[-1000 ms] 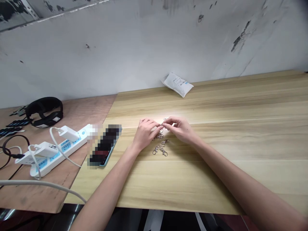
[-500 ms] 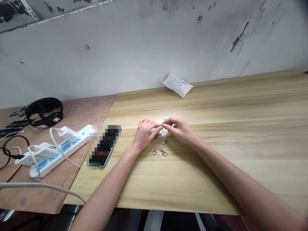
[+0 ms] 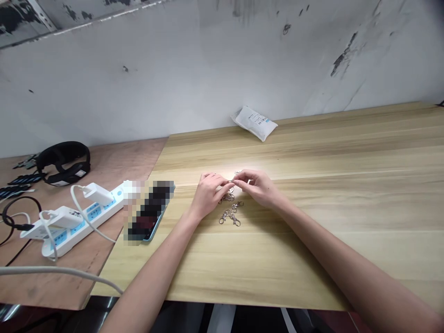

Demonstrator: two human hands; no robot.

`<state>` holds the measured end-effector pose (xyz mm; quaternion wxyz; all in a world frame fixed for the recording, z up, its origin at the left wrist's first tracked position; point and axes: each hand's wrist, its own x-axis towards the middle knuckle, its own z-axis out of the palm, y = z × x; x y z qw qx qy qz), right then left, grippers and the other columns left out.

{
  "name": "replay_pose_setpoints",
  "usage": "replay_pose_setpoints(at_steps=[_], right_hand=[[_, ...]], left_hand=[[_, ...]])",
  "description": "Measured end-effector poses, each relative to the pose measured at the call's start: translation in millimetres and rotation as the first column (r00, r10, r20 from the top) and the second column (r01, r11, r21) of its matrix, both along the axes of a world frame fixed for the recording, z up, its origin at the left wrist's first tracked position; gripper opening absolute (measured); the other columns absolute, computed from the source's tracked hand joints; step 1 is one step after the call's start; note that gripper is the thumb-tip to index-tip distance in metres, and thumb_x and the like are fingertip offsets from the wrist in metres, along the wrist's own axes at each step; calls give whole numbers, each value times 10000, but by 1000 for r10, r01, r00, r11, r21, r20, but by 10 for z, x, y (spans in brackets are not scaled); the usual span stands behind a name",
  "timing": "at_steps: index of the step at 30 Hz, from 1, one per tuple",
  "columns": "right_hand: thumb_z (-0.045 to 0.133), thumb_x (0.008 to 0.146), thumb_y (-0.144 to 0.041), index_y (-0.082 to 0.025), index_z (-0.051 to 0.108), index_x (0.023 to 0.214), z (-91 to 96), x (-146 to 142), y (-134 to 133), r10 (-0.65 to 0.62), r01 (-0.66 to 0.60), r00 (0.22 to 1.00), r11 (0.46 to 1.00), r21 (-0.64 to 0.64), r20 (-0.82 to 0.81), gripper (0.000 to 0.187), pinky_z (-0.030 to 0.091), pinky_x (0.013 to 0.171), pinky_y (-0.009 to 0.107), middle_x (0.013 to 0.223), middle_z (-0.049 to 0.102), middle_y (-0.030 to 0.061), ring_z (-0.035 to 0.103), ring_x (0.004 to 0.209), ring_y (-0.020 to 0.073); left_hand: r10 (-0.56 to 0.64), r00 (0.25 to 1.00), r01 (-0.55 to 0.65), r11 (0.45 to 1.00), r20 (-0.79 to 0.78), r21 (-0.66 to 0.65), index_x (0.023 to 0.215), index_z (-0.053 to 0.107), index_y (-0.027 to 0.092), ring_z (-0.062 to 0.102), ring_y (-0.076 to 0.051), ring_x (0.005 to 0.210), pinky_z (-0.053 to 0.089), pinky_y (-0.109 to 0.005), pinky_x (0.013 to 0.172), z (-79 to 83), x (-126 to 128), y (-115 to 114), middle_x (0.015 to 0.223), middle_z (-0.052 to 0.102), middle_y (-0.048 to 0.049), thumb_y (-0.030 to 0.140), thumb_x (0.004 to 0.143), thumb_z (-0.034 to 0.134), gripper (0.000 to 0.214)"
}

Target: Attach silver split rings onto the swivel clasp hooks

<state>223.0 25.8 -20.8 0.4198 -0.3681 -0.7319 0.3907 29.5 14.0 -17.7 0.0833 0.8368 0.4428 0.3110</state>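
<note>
Above the wooden tabletop my left hand (image 3: pixel 211 190) and my right hand (image 3: pixel 256 186) meet fingertip to fingertip. Both pinch a small silvery key ring (image 3: pixel 231 181), mostly covered by the fingers. A metal clasp (image 3: pixel 231 189) shows just under the fingertips; whether it hangs from that ring I cannot tell. Several lobster-clasp key rings (image 3: pixel 229 218) lie loose below the hands, nearer to me. Another small metal piece (image 3: pixel 237 173) peeks out behind my right fingers.
A phone (image 3: pixel 151 212), partly blurred out, lies left of my left forearm. Farther left are a white power strip (image 3: pixel 100 213) with chargers and cables, and a black headset (image 3: pixel 64 162). A white plastic packet (image 3: pixel 255 123) rests by the wall.
Both hands keep the same pinch on the ring, with barely any finger movement. The whole view has shifted very slightly.
</note>
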Motion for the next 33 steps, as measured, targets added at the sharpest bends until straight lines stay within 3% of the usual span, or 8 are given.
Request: replay_pose_setpoints(at_steps=[15,26,33], right_hand=[[576,902,-348,-198,673,849,7,17,14,-11,0,997,989,145,81,187,434,596,272,793,677,41,569,673,150],[566,909,-395,-189,679,886,10,23,5,21,-22,1000,999,37,10,236,447,585,274,823,652,45,554,680,146],[568,913,-358,-194,677,875,34,26,-8,53,-60,997,993,103,62,201,439,583,264,805,638,42,552,688,143]], left_hand=[[-14,1000,16,997,26,-77,795,638,214,610,-167,758,374,-357,874,-12,-4,15,771,695,7,414,954,516,283],[12,998,-8,997,56,-71,815,636,211,625,-172,800,374,-350,867,2,-12,19,822,708,2,416,961,500,286],[-13,989,40,983,148,-179,745,662,194,609,-162,719,417,-346,839,-7,-37,36,732,691,-2,418,947,524,333]])
